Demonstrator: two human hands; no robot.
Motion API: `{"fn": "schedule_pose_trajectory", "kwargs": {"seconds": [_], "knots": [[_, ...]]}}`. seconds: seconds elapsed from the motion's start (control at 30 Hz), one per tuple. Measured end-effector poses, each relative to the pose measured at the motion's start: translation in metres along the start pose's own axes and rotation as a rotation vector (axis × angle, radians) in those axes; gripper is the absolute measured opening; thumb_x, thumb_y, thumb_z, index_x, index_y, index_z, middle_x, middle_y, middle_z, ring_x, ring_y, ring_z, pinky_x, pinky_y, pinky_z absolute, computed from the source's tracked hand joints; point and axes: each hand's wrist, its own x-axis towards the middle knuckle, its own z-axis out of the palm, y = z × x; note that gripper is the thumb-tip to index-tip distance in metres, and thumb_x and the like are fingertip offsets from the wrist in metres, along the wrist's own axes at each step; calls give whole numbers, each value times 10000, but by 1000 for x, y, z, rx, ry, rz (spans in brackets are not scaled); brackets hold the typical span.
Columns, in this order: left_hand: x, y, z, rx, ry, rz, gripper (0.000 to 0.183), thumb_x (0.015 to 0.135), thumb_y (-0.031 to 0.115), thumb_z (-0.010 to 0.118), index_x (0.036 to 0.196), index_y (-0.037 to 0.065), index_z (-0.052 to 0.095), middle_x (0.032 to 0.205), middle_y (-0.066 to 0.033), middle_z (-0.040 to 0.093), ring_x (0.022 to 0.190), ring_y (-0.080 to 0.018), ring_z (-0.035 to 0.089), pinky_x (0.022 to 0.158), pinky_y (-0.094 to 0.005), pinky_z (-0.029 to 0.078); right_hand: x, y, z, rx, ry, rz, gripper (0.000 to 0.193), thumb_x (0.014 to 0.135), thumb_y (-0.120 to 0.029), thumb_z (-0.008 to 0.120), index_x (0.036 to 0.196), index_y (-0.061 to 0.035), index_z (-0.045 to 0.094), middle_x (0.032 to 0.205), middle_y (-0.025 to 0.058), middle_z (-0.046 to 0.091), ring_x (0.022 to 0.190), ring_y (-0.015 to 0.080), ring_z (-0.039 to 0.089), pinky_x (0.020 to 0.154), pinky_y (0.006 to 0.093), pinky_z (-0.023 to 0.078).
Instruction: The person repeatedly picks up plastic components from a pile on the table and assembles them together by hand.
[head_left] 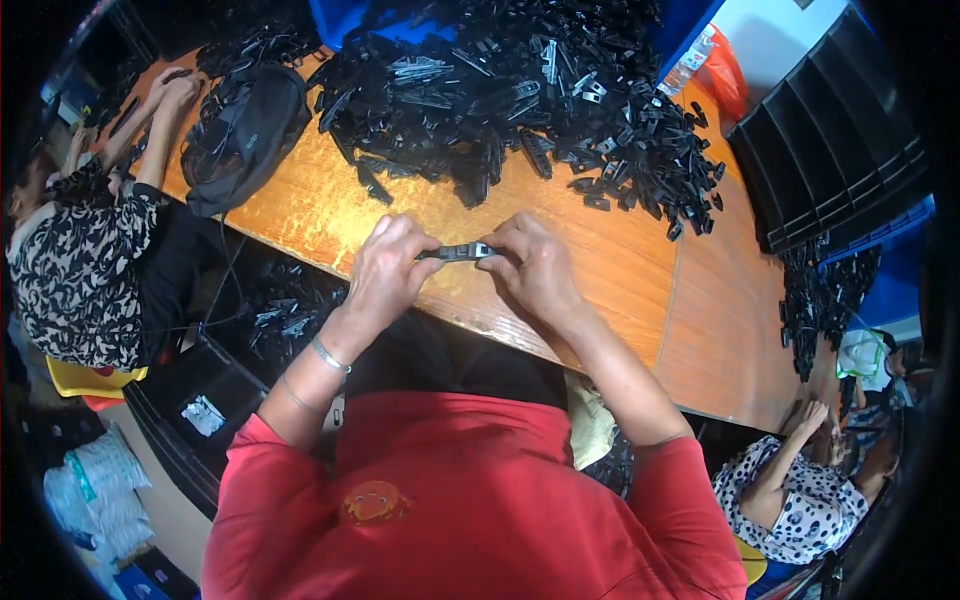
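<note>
Between my two hands, just above the near edge of the wooden table (620, 300), is a narrow black plastic part (458, 252) with a light, shiny bit near its right end. My left hand (385, 265) pinches the left end between thumb and fingers. At the opposite end, the thumb and fingers of my right hand (532, 258) close on the same part. Its exact kind is too small to tell. Beyond my hands spreads a large heap of similar black plastic parts (450, 130), some with grey or shiny faces.
A black backpack (245, 140) lies on the table to the left. Stacked black trays (840, 130) stand at the right, near a clear bottle (690, 62) and a red bag (725, 75). Co-workers sit at the left (80, 270) and lower right (795, 500).
</note>
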Motion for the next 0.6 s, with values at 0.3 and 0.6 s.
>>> {"fn": "schedule_pose_trajectory", "kwargs": {"seconds": [0.3,0.6], "knots": [[2,-5,7,-34,29,-29,238,773,48,907,983,29,796,961,-120,680,956,-344,677,825,-444,557,9,12,1,127,2,-48,260,833,-55,938,1064,-26,822,1013,135,749,910,311,743,763,399,584],[4,0,14,-67,40,-47,198,798,48,898,961,49,787,973,-112,677,967,-358,679,843,-458,564,25,0,11,-55,-115,-176,254,854,-132,913,1072,-55,807,1021,113,741,923,352,761,753,448,603]]}}
